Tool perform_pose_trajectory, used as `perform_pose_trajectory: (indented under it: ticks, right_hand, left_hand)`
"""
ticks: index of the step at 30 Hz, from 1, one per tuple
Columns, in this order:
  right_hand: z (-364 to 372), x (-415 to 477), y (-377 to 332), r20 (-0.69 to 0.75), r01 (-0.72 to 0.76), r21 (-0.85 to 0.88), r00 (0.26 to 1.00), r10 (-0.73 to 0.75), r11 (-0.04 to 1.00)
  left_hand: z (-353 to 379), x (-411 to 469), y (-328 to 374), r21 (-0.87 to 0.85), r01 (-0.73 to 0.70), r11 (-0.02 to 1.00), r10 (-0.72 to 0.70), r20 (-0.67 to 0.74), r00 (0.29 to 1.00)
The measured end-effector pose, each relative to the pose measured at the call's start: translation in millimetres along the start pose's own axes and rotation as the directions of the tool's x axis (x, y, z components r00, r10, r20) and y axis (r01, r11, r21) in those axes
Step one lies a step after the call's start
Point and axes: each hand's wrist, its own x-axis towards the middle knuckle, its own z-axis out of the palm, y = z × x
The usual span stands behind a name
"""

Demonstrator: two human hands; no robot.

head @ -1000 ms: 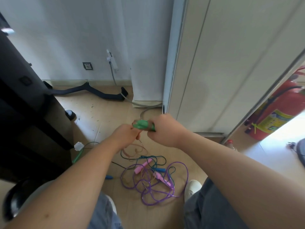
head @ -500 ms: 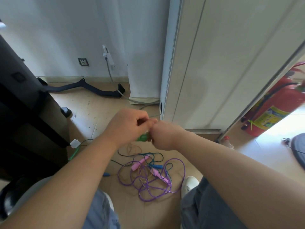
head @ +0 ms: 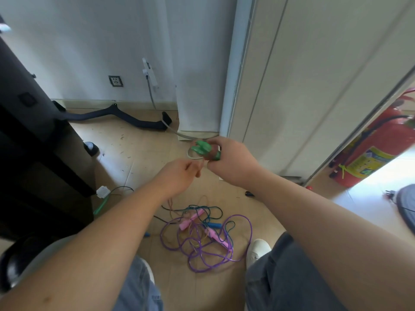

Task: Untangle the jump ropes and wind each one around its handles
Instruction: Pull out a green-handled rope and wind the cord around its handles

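My right hand (head: 231, 162) grips a pair of green handles (head: 203, 149) with pale orange rope wound around them. My left hand (head: 177, 176) sits just below and left of them, pinching that orange rope (head: 200, 166), which trails down to the floor. On the floor between my legs lies a tangle: a purple rope (head: 224, 254) with pink handles (head: 190, 219), and a teal rope (head: 208, 209) with blue handles (head: 214, 225).
Black furniture (head: 33, 142) stands at the left, with a white plug and green cable (head: 102, 198) by its foot. A white cabinet (head: 303, 86) rises ahead, a red fire extinguisher (head: 370, 149) to the right. My white shoe (head: 257, 248) rests beside the tangle.
My right hand has lifted the green handles up and away. My left hand has dropped from over the handles to below them, drawing the orange rope.
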Motion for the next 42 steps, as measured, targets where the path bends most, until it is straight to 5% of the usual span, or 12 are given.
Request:
perform_pose_trajectory:
  ticks: [3, 8, 13, 17, 22, 28, 30, 33, 36, 42]
  right_hand:
    - [2, 6, 11, 0.014, -0.115, -0.056, 0.993, 0.116, 0.992]
    - [11, 7, 17, 0.083, -0.119, -0.295, 0.985, 0.15, 0.948]
    - [24, 2, 16, 0.27, 0.13, -0.564, 0.962, 0.033, 0.816]
    - [28, -6, 16, 0.434, 0.326, -0.536, 0.898, -0.078, 0.779]
    - [25, -6, 8, 0.404, 0.366, -0.433, 0.896, -0.186, 0.824]
    - [21, -9, 8, 0.29, 0.273, -0.25, 0.936, -0.198, 0.929]
    - [19, -10, 5, 0.267, 0.178, -0.129, 0.954, -0.139, 0.976]
    - [12, -8, 4, 0.193, 0.074, 0.002, 0.979, -0.073, 0.997]
    - [6, -3, 10, 0.059, -0.022, 0.007, 0.998, 0.022, 1.0]
    - [0, 13, 34, 0.025, -0.194, -0.384, 0.975, 0.22, 0.903]
  left_hand:
    - [6, -5, 7, 0.166, -0.211, 0.963, 0.218, -0.024, 0.976]
    - [-5, -14, 13, 0.196, -0.414, 0.889, 0.411, 0.059, 0.91]
    - [-9, -21, 16, 0.12, -0.515, 0.849, 0.509, 0.076, 0.857]
    - [-19, -14, 12, 0.183, -0.476, 0.86, 0.493, -0.065, 0.867]
    - [-25, -1, -8, 0.198, -0.241, 0.95, 0.275, -0.163, 0.948]
    - [-9, 10, -23, -0.197, 0.073, 0.978, -0.071, 0.02, 0.997]
    - [-6, 11, -28, -0.145, 0.104, 0.984, -0.103, 0.013, 0.995]
    - [3, 6, -28, 0.114, 0.035, 0.993, -0.041, 0.05, 0.998]
    - [17, 3, -19, 0.159, -0.026, 0.987, 0.012, 0.086, 0.996]
    - [16, -11, -4, 0.133, -0.265, 0.955, 0.247, 0.143, 0.959]
